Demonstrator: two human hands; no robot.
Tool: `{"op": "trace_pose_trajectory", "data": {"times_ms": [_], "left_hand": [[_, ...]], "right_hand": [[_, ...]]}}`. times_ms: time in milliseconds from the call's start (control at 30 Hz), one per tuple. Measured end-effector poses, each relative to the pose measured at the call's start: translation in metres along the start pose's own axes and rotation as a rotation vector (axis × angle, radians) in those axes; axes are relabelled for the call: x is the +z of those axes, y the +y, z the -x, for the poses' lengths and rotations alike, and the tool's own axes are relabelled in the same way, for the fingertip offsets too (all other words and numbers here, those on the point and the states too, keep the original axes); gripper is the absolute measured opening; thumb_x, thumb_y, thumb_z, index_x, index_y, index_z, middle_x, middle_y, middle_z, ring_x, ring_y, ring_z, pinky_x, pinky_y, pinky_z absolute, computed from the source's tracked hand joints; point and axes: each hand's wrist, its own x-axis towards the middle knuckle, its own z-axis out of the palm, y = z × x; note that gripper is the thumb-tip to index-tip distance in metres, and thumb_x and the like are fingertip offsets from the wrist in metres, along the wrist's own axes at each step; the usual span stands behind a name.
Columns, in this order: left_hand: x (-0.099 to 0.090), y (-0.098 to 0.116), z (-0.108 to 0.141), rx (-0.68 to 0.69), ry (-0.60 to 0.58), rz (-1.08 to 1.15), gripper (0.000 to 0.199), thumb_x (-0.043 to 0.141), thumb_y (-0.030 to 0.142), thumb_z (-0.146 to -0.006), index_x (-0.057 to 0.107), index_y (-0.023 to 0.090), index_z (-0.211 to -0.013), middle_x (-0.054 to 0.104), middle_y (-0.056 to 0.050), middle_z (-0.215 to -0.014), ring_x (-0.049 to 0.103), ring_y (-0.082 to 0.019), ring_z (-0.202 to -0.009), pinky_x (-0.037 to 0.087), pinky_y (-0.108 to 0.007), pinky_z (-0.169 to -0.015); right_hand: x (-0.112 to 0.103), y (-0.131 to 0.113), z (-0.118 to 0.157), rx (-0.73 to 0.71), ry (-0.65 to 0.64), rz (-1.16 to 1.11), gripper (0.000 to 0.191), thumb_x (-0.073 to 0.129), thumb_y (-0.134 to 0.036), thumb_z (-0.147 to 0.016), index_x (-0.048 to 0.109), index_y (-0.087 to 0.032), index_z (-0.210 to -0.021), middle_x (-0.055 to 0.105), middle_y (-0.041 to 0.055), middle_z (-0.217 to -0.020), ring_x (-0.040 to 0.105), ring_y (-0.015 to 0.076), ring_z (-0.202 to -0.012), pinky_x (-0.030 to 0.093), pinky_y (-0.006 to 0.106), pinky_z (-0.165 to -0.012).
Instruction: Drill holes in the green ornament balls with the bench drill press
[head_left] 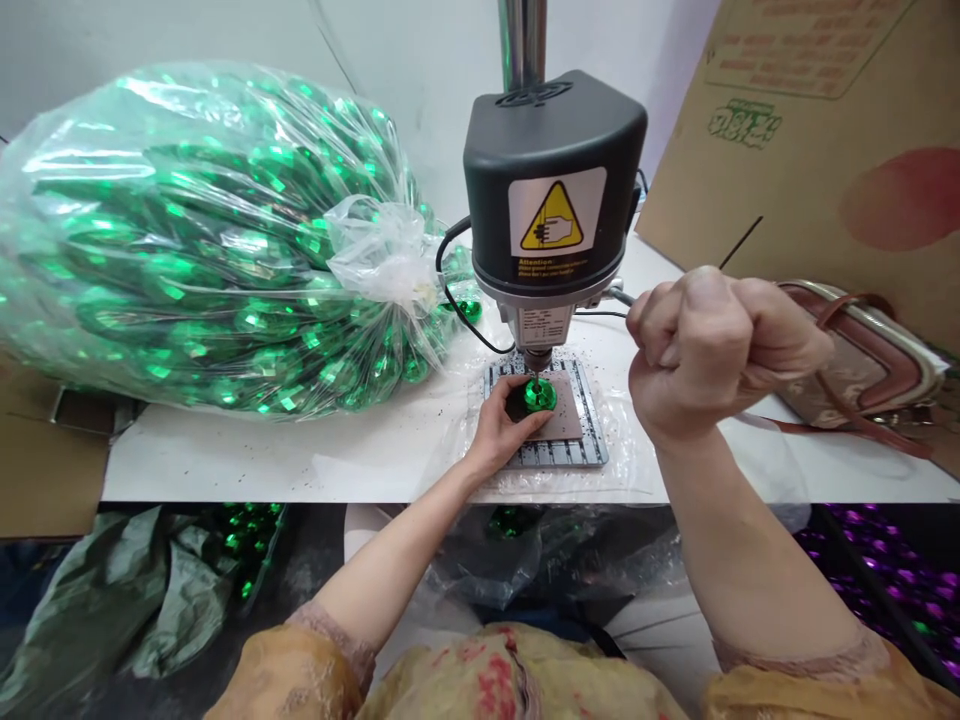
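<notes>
A small bench drill press point(555, 180) with a black housing and a yellow warning label stands before me. Its bit comes down onto a shiny green faceted ball point(540, 396) lying on a brown square pad point(571, 420) over the slotted metal base point(592, 450). Thumb and fingers of my left hand point(499, 425) close around the ball from the left side. Raised at the right, my right hand point(697, 350) is wrapped in a fist around the drill press lever point(621, 296); most of the lever is hidden inside the fist.
At left lies a big tied clear bag point(210, 260) of green faceted pieces. Cardboard boxes point(810, 130) and a brown handbag point(862, 370) stand at right. Plastic film point(630, 465) and dark crumbs lie around the base. Purple pieces point(900, 590) sit below the table at lower right.
</notes>
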Motion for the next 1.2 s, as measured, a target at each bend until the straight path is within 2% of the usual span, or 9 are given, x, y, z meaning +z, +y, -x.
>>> {"op": "trace_pose_trajectory", "data": {"times_ms": [133,267,400,733,900,1000,1033,1100,1200], "left_hand": [[0.000,0.000,0.000,-0.001,0.005,-0.002,0.053,0.081,0.039,-0.073,0.056,0.020,-0.115,0.064,-0.007,-0.111,0.061,-0.023,-0.104,0.049,-0.037,-0.092],[0.000,0.001,0.000,0.003,0.001,-0.004,0.052,0.081,0.040,-0.073,0.057,0.019,-0.115,0.065,-0.007,-0.110,0.061,-0.023,-0.104,0.049,-0.036,-0.092],[0.000,0.000,-0.001,0.005,-0.001,0.004,0.051,0.081,0.039,-0.073,0.057,0.020,-0.115,0.065,-0.007,-0.110,0.062,-0.023,-0.104,0.050,-0.037,-0.091],[0.001,0.002,0.000,-0.026,0.019,0.017,0.052,0.082,0.038,-0.071,0.057,0.020,-0.113,0.065,-0.007,-0.109,0.062,-0.023,-0.103,0.049,-0.037,-0.092],[0.004,0.008,0.000,-0.038,0.068,0.001,0.051,0.082,0.037,-0.071,0.057,0.020,-0.112,0.065,-0.007,-0.109,0.062,-0.023,-0.101,0.050,-0.037,-0.089],[0.000,0.023,0.013,0.015,0.163,-0.159,0.045,0.080,0.038,-0.071,0.058,0.020,-0.106,0.064,-0.007,-0.104,0.062,-0.024,-0.099,0.050,-0.037,-0.086],[-0.003,0.029,0.021,0.058,0.158,-0.235,0.042,0.079,0.038,-0.072,0.058,0.021,-0.104,0.064,-0.006,-0.102,0.062,-0.024,-0.097,0.049,-0.037,-0.084],[-0.012,0.039,0.043,0.200,0.002,-0.393,0.040,0.077,0.041,-0.074,0.057,0.021,-0.101,0.063,-0.006,-0.096,0.061,-0.023,-0.091,0.049,-0.036,-0.080],[-0.026,0.042,0.078,0.540,-0.442,-0.688,0.035,0.071,0.042,-0.080,0.057,0.020,-0.103,0.062,-0.007,-0.092,0.059,-0.024,-0.087,0.048,-0.038,-0.079]], "right_hand": [[-0.003,-0.003,0.003,-0.014,0.010,0.021,0.054,0.055,-0.025,-0.085,0.012,-0.018,-0.054,0.017,-0.0058,-0.046,0.019,0.0038,-0.039,0.017,0.026,-0.042],[-0.004,-0.006,0.009,-0.016,0.020,0.089,0.050,0.056,-0.022,-0.083,0.016,-0.017,-0.052,0.024,-0.0057,-0.045,0.026,0.0045,-0.039,0.024,0.025,-0.040],[-0.003,-0.001,0.012,-0.113,0.073,-0.010,0.048,0.055,-0.017,-0.080,0.016,-0.016,-0.052,0.025,-0.0063,-0.043,0.025,0.0048,-0.036,0.022,0.024,-0.038],[-0.012,0.004,0.023,-0.148,-0.020,-0.051,0.049,0.057,-0.013,-0.075,0.015,-0.016,-0.051,0.027,-0.0066,-0.042,0.026,0.0061,-0.035,0.024,0.027,-0.038],[0.011,-0.013,-0.014,0.066,0.104,0.028,0.045,0.057,-0.016,-0.079,0.025,-0.020,-0.047,0.026,-0.0071,-0.039,0.026,0.0057,-0.034,0.019,0.027,-0.038],[0.023,-0.017,-0.040,0.161,0.018,-0.032,0.039,0.059,-0.015,-0.080,0.037,-0.021,-0.048,0.033,-0.0070,-0.039,0.027,0.0054,-0.035,0.017,0.027,-0.037],[0.024,-0.016,-0.045,0.176,-0.004,-0.051,0.038,0.060,-0.015,-0.080,0.038,-0.021,-0.049,0.034,-0.0069,-0.040,0.028,0.0055,-0.035,0.017,0.027,-0.036],[0.024,-0.013,-0.049,0.175,0.000,-0.078,0.039,0.061,-0.016,-0.081,0.039,-0.021,-0.049,0.033,-0.0070,-0.039,0.027,0.0058,-0.034,0.017,0.028,-0.035],[0.022,-0.009,-0.047,0.146,0.000,-0.099,0.039,0.062,-0.016,-0.081,0.039,-0.021,-0.049,0.034,-0.0070,-0.039,0.028,0.0056,-0.033,0.018,0.027,-0.035]]}}
